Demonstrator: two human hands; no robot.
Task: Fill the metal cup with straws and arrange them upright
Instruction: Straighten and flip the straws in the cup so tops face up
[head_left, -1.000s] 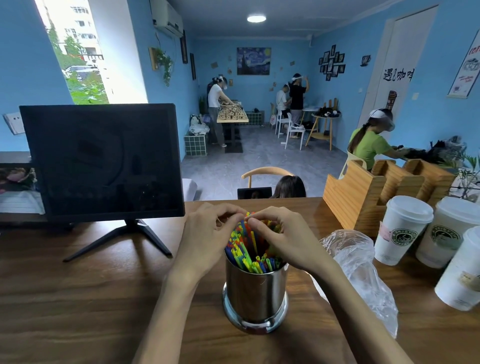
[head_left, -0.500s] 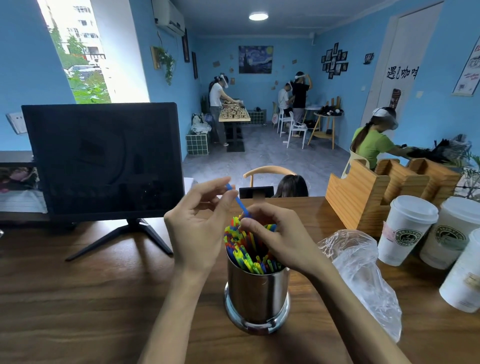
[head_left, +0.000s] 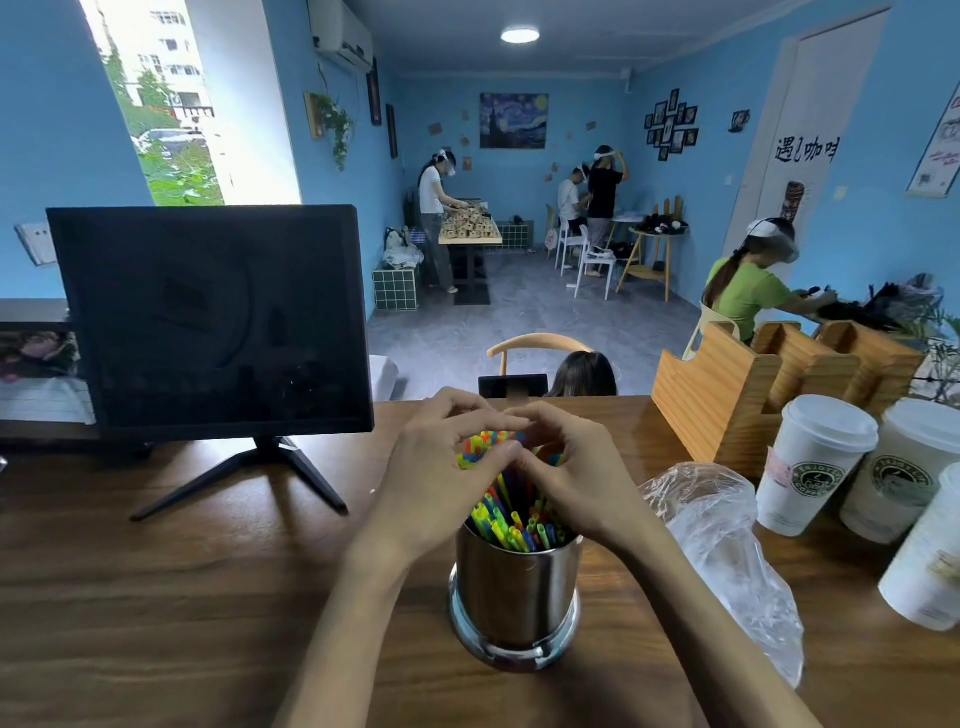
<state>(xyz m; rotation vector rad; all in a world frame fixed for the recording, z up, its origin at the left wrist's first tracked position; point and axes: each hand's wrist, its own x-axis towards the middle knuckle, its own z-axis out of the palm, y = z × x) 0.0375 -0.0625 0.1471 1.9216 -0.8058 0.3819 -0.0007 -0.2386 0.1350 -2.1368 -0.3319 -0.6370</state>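
The cup (head_left: 516, 592) looks nearly full, both hands (head_left: 511, 470) cupped round the straws (head_left: 511, 519), gathering leaners at 12 o'clock upright.

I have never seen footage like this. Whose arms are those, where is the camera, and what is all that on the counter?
No machine here: a person wears a camera on the head, looking forward and down, so those are their own arms. The left hand and right hand cup the tops of a bunch of colourful straws standing in a metal cup on a wooden counter. Beside the cup lies an empty-looking plastic bag. To the right stand lidded paper cups and a wooden holder; to the left, a dark monitor.
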